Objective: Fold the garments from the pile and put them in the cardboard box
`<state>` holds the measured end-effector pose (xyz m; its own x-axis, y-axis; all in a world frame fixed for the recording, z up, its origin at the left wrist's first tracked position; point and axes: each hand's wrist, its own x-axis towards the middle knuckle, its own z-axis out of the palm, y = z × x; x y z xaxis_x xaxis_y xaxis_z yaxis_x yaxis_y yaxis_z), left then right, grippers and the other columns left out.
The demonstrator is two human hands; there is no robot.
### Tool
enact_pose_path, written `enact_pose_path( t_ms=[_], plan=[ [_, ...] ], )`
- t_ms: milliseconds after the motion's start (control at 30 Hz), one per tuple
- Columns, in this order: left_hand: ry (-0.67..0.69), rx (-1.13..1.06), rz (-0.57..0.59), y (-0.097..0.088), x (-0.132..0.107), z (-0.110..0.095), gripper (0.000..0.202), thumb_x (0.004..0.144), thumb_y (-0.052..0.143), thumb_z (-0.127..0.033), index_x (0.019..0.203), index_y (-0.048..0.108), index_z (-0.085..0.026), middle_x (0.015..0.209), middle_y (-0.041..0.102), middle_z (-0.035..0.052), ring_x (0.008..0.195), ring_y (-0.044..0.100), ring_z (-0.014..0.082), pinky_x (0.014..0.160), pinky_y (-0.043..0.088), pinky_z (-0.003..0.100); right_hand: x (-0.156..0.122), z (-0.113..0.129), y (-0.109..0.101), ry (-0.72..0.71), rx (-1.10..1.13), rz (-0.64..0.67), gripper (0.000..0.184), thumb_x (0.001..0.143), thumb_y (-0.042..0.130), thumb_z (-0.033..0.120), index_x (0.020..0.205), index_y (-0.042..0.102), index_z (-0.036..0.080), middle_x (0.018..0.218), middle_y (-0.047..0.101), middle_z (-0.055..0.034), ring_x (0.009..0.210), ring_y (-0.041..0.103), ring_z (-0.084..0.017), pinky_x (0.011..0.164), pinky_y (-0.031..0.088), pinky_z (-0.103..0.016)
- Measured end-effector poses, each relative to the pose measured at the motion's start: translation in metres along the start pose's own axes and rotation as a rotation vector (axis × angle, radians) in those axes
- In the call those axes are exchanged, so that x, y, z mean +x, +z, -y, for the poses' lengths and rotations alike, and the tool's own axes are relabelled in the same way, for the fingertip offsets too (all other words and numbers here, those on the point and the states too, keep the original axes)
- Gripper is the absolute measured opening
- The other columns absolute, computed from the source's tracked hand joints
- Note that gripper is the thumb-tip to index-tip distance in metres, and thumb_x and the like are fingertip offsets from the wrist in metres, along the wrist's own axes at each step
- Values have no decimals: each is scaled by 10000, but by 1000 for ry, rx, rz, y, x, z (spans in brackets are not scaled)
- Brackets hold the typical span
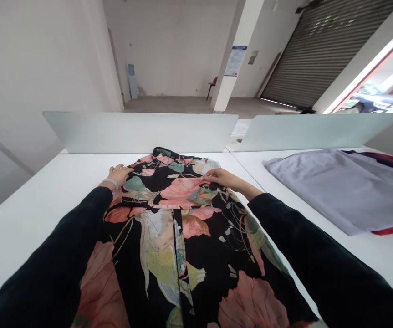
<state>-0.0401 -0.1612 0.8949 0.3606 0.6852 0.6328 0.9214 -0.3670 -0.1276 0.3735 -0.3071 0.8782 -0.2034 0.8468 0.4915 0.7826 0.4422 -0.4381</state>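
A black shirt [162,191] with a large pink, green and cream floral print lies spread on the white table, back side up by the look of the yoke seam. Its collar [165,152] points away from me and its lower part runs out of view at the bottom. At the left shoulder edge, my left hand [117,176], with a bracelet on the wrist, has its fingers closed on the fabric. My right hand [216,176] pinches the cloth near the right shoulder between thumb and fingers. The fingertips' undersides are hidden.
Frosted divider panels [141,132] stand along the far edge of the white table [22,228]. To the right lies a stack of folded cloth [339,187], grey on top with red and dark layers below. Beyond are a pillar [232,59] and a roller shutter [319,54].
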Motion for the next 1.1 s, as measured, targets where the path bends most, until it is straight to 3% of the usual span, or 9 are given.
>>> enact_pose_path(
  t_ms=[167,300,433,533,633,733,800,933,1100],
  plan=[
    [-90,40,-32,-4,-4,15,374,829,438,-240,1096,694,-293,1183,672,123,1230,455,364,1062,195,661,-11,-19,2,72,238,174,422,679,733,543,744,671,130,683,639,-19,622,564,-125,557,424,-223],
    [-161,42,-65,-17,4,28,337,782,463,-263,992,725,-278,1148,674,119,1200,466,375,1021,310,619,7,-21,-9,109,364,30,326,725,735,468,780,644,160,670,649,-8,559,548,-107,495,416,-207],
    [-227,35,-100,-29,24,34,297,759,464,-263,854,738,-204,1164,650,171,1162,490,412,932,413,589,48,-20,-36,105,459,-158,213,740,764,318,834,650,163,772,705,-51,642,627,-139,559,490,-222],
    [-263,32,-122,-24,40,31,310,794,449,-284,816,726,-145,1167,626,230,1146,505,432,908,433,572,77,-26,-44,174,326,-207,184,794,717,276,911,661,145,830,719,-78,675,646,-141,568,497,-211],
    [-259,27,-127,-7,51,24,333,830,422,-275,867,719,-130,1139,625,240,1143,529,398,946,419,542,95,-41,-36,253,167,-176,215,778,716,251,952,683,129,887,725,-99,667,639,-141,548,488,-207],
    [-152,4,-104,10,57,18,333,862,419,-312,989,709,-210,1187,635,143,1198,511,311,1038,365,481,101,-60,-25,274,75,-134,283,695,756,206,966,712,135,988,723,-110,652,622,-142,510,466,-208],
    [-83,-10,-83,16,58,18,282,847,488,-392,975,708,-270,1252,617,76,1250,465,294,1064,339,459,103,-71,-22,262,12,-121,340,680,743,172,1019,720,152,1056,714,-105,675,624,-140,531,472,-205],
    [-94,0,-87,18,58,28,260,838,533,-436,804,685,-228,1242,605,110,1266,429,345,1033,352,491,111,-81,-23,242,-131,-156,409,691,694,125,1098,711,151,1065,713,-91,803,653,-175,686,514,-234],
    [-177,32,-189,26,53,33,313,892,426,-372,917,667,-174,1205,574,193,1180,489,354,964,410,505,112,-78,-16,237,-319,-273,464,745,623,111,1208,654,130,1168,675,-122,1076,621,-240,924,471,-300]
  ],
)
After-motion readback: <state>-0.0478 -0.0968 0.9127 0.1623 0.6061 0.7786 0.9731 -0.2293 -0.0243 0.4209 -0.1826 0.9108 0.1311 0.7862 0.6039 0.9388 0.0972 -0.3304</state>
